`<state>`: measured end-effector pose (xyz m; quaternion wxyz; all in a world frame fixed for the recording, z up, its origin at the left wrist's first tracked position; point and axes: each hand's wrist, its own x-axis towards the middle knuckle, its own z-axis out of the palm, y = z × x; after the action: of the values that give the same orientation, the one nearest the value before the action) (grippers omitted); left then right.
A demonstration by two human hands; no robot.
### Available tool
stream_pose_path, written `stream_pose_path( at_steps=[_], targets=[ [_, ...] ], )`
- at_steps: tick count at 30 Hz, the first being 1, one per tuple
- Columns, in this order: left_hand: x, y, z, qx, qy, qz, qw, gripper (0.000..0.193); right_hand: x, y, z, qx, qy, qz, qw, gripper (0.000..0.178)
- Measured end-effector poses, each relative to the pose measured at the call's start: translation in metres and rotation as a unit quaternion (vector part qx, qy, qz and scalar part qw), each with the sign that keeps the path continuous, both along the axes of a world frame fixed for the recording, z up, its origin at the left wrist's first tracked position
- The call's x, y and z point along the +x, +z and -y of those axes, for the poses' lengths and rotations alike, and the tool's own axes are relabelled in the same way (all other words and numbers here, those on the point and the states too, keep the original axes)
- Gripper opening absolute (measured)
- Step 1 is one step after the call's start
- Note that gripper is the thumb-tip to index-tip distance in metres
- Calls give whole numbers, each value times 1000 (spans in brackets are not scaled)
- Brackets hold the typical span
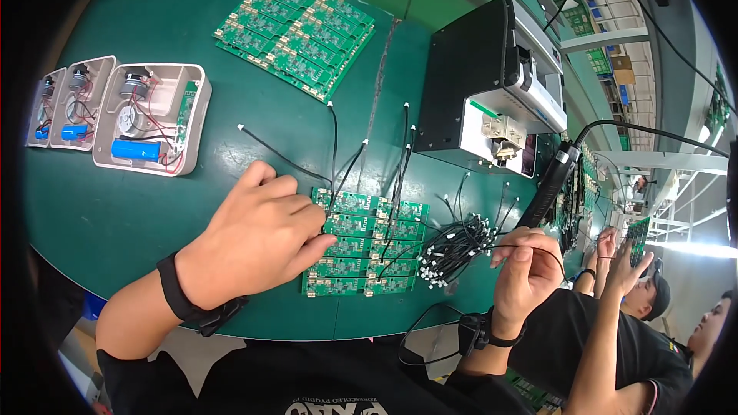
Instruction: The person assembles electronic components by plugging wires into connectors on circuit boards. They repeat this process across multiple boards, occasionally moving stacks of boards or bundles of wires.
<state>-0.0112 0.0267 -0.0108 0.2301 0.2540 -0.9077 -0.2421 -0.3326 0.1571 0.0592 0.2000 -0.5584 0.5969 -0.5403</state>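
My left hand (265, 227) is curled at the left edge of a green circuit board panel (346, 267), its fingertips on or just beside the board; whatever they grip is hidden. Several short black cables with white plugs stick up and away from this panel, one cable (280, 155) reaching out past my left knuckles. To the right, my right hand (530, 265) pinches a thin black cable (503, 246) between thumb and fingers. Just left of that hand lies a tangled pile of black cables (461, 250) with white plugs.
A stack of green board panels (296, 31) lies farther back. Pale housings (201, 119) with motors and blue batteries stand at left. A black and silver machine (469, 77) and a black corded handle (553, 180) are at right. Beside me a co-worker's hand (632, 269) holds a board.
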Motion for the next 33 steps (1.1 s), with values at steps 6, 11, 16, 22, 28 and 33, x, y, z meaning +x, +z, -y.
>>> stream_pose_path(
  at_steps=[6,11,16,22,28,33],
  targets=[
    [-1,4,2,27,-16,-58,998,26,29,-3,5,-37,68,54,996,25],
    [-1,10,0,120,-109,-140,977,15,65,-12,16,-21,170,-6,985,24],
    [2,6,2,155,-172,-164,959,13,76,-18,31,-32,229,-88,969,22],
    [5,2,11,118,-152,-168,967,11,86,-19,38,80,219,40,972,18],
    [8,-2,14,-11,-135,-120,983,15,99,-30,42,149,246,-90,953,16],
    [10,0,14,-21,-150,-91,984,21,99,-31,40,191,278,-85,938,15]
  ],
)
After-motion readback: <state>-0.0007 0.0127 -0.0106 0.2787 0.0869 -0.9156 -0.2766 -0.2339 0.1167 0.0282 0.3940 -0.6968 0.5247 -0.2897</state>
